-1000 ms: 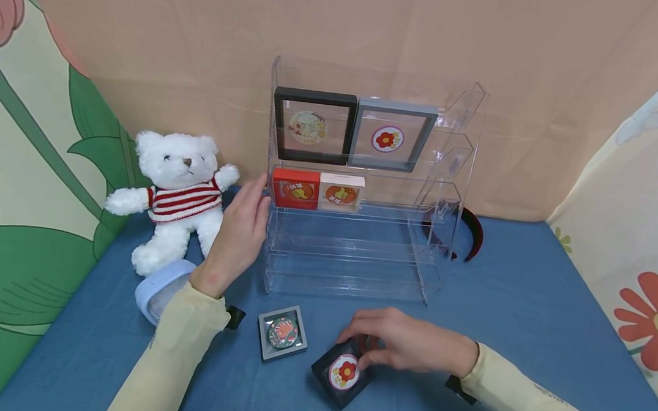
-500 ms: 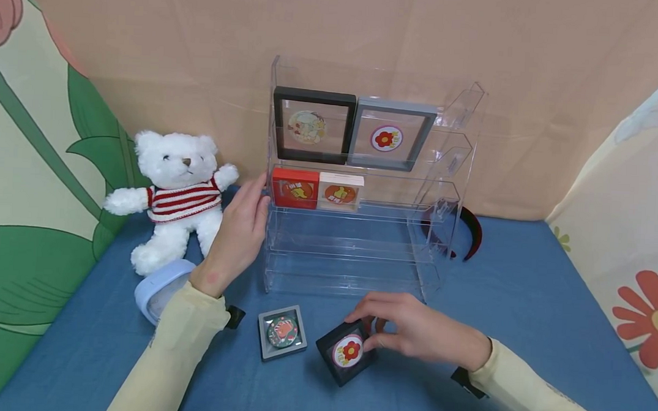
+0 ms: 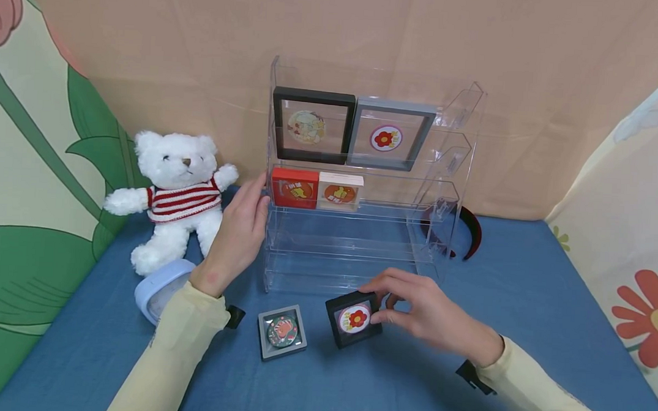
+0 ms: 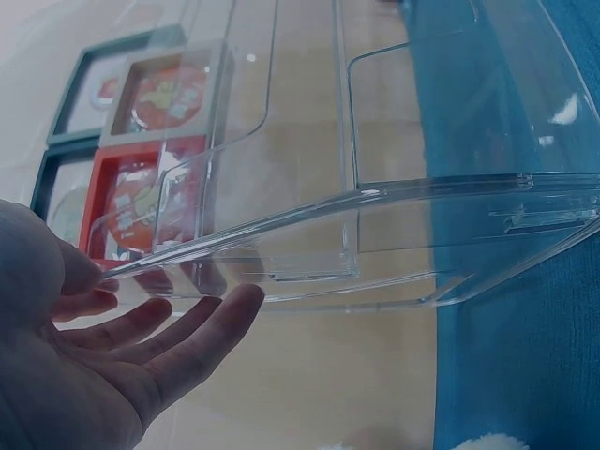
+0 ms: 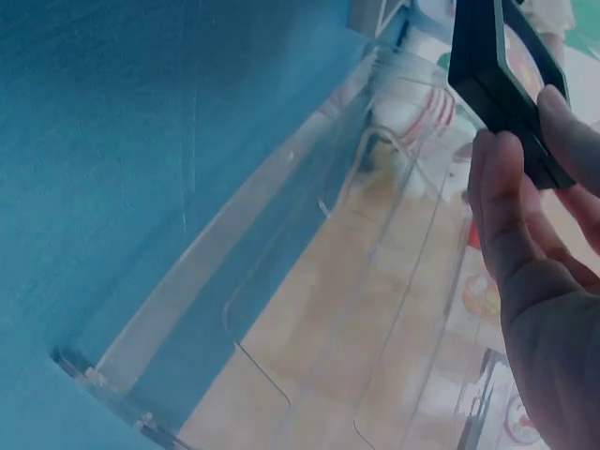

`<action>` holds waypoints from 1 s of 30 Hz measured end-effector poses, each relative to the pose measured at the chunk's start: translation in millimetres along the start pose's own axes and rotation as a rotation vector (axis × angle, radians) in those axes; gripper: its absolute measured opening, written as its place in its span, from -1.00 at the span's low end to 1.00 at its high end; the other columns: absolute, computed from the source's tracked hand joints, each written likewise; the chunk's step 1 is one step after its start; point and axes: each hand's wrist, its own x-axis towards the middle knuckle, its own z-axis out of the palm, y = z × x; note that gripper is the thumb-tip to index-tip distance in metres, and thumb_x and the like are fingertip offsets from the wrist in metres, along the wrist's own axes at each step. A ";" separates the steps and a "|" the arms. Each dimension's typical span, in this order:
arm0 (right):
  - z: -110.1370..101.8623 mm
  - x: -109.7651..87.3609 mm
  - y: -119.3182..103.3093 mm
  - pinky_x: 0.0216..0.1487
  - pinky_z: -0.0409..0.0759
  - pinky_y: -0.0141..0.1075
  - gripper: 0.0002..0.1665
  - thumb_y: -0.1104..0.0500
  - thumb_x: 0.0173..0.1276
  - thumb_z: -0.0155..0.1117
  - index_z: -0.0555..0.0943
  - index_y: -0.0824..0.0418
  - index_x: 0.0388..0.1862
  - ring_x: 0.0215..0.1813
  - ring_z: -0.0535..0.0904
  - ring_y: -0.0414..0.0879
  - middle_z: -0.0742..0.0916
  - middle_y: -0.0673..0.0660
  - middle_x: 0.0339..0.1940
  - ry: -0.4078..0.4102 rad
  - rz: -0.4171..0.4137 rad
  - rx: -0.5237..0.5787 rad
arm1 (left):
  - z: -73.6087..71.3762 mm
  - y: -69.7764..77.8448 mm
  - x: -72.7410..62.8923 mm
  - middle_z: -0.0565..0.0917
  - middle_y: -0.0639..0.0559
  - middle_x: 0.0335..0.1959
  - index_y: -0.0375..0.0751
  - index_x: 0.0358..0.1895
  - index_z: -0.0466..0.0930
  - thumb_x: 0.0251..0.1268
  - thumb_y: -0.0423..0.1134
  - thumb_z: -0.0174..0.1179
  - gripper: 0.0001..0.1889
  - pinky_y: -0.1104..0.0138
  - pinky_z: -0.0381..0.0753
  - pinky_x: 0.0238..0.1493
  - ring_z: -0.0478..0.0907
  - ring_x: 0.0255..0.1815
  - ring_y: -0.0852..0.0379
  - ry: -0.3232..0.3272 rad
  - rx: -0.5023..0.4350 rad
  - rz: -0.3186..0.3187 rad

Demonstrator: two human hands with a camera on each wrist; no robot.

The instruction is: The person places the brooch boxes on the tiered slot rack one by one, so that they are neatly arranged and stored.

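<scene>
My right hand (image 3: pixel 421 304) pinches a small black display frame (image 3: pixel 332 319) by its right side, thumb in front. The frame holds a round badge with a red flower and is tilted, in front of the clear acrylic tiered rack (image 3: pixel 347 286). In the right wrist view the black frame (image 5: pixel 478 70) sits between thumb and fingertips. My left hand (image 3: pixel 236 232) rests against the rack's left side with fingers extended; the left wrist view shows the fingers (image 4: pixel 202 352) along its clear side edge. A small grey frame (image 3: pixel 264 348) with a round badge lies on the blue cloth.
Larger black (image 3: pixel 314 96) and grey (image 3: pixel 396 104) frames stand on an upper tier. Red (image 3: pixel 277 185) and white (image 3: pixel 341 179) small frames stand below them. At left are a white teddy bear (image 3: pixel 171 162) and a light blue rounded object (image 3: pixel 157 284). A dark headband (image 3: pixel 475 233) lies behind right.
My right hand has raised the black frame and moved it away from me toward the rack, turning it more upright. The left hand has stayed at the rack's side.
</scene>
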 end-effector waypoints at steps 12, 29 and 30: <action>-16.1 4.1 -2.7 -0.19 0.71 -0.35 -0.35 0.31 0.07 0.61 0.68 0.03 0.19 -0.23 0.65 -0.26 0.69 -0.09 0.03 0.232 0.110 -0.086 | -0.4 0.1 -0.1 0.41 -0.27 0.36 -0.34 0.55 0.17 0.58 -0.38 0.00 -0.45 -0.09 0.44 0.31 0.41 0.33 -0.15 -0.007 -0.007 -0.008; -38.0 14.6 5.5 -0.11 0.64 -0.51 -0.30 0.41 -0.02 0.62 0.67 0.20 0.18 -0.14 0.61 -0.15 0.71 0.05 0.01 0.429 0.092 -0.225 | 0.2 -0.7 0.4 0.42 -0.25 0.37 -0.31 0.56 0.17 0.58 -0.37 0.01 -0.44 -0.07 0.45 0.31 0.41 0.34 -0.14 -0.008 -0.009 -0.012; -39.5 15.4 6.1 -0.10 0.63 -0.52 -0.30 0.42 -0.01 0.62 0.67 0.21 0.19 -0.14 0.61 -0.15 0.71 0.07 0.02 0.437 0.093 -0.228 | 0.2 -0.8 0.5 0.42 -0.25 0.37 -0.31 0.56 0.17 0.58 -0.37 0.01 -0.44 -0.07 0.45 0.31 0.41 0.34 -0.14 -0.008 -0.009 -0.012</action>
